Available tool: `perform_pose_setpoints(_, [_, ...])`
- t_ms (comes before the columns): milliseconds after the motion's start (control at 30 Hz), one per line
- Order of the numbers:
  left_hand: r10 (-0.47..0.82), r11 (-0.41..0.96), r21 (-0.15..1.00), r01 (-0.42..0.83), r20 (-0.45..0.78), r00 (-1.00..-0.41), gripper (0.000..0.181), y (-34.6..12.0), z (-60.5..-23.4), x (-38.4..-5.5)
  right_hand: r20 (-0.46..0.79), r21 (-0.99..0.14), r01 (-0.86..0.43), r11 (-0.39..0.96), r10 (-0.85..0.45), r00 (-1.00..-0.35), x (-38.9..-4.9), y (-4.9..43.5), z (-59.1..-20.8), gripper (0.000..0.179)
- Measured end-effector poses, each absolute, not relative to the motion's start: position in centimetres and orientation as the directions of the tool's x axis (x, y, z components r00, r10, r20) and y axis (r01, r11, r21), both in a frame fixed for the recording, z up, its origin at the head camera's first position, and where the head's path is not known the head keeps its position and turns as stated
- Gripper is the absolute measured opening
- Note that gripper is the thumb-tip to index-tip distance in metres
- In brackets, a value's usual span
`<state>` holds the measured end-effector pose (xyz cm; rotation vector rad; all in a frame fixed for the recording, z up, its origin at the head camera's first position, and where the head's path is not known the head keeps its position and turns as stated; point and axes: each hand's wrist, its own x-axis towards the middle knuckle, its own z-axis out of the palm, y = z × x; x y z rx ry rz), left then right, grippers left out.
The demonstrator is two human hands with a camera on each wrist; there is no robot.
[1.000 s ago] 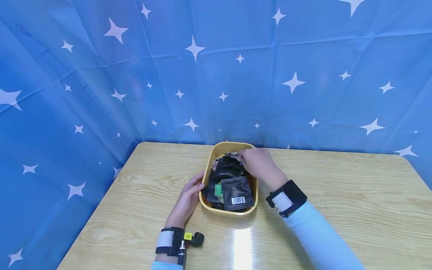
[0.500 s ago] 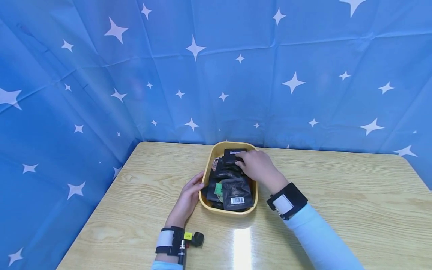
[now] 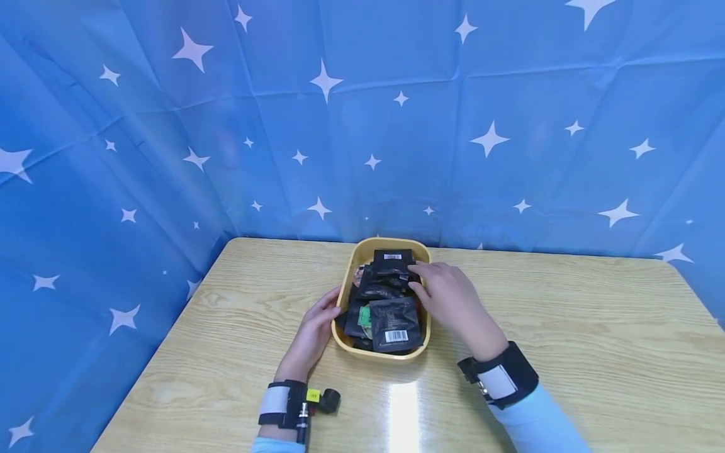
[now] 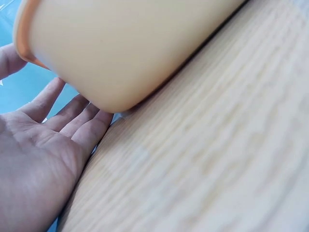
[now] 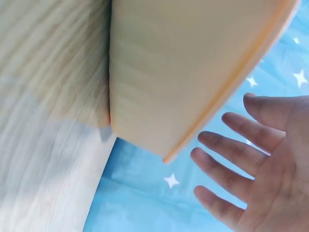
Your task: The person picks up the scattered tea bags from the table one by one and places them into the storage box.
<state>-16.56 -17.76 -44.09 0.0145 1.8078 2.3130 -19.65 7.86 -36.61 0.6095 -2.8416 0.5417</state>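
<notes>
A yellow plastic bin (image 3: 362,352) holds several flat black packets. One black packet (image 3: 395,318) with a white barcode lies at the near end, and another black packet (image 3: 393,259) with a barcode lies at the far end. Between them are more dark packets, and a green label (image 3: 364,316) shows at the left. My left hand (image 3: 314,325) rests against the bin's left side, thumb at the rim, its fingers extended along the wall (image 4: 111,53) in the left wrist view. Over the bin's right rim hovers my right hand (image 3: 453,299); its fingers (image 5: 236,150) are spread and hold nothing.
The bin stands on a light wood-grain table (image 3: 566,327) close to its back edge. A blue cloth with white stars (image 3: 362,126) hangs behind and at the left. Black straps with small cameras (image 3: 330,401) circle both wrists.
My right hand laid a black packet, barcode up, at the bin's far end, let it go and drew back to the right. My left hand stayed at the bin's side.
</notes>
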Motion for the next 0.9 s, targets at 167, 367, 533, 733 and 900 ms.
perform_pose_setpoints(167, [0.165, -0.219, 0.963, -0.157, -0.122, -0.979, 0.056, -17.8, -44.1, -16.7, 0.307, -0.280, -0.437, 0.855, -0.351, -0.884, -18.2, 9.2, -36.4, 0.038])
perform_pose_setpoints(367, [0.159, -0.121, 0.975, -0.186, -0.166, -0.973, 0.061, -17.5, -43.5, -16.3, 0.340, -0.222, -0.422, 0.879, -0.336, -0.878, -16.4, 11.6, -36.4, 0.040])
perform_pose_setpoints(533, [0.108, 0.035, 0.983, -0.180, -0.182, -0.977, 0.064, -17.3, -41.4, -15.7, 0.338, -0.177, -0.415, 0.893, -0.341, -0.877, -14.9, 13.7, -36.6, 0.043])
perform_pose_setpoints(733, [0.006, 0.379, 0.924, -0.062, -0.069, -0.998, 0.070, -16.1, -37.3, -14.3, 0.379, -0.179, -0.407, 0.896, -0.319, -0.869, -13.9, 16.0, -35.7, 0.046])
perform_pose_setpoints(900, [0.039, 0.627, 0.778, 0.040, 0.020, -0.999, 0.058, -14.3, -34.0, -12.3, 0.402, -0.217, -0.386, 0.897, -0.278, -0.873, -13.5, 17.1, -34.3, 0.044])
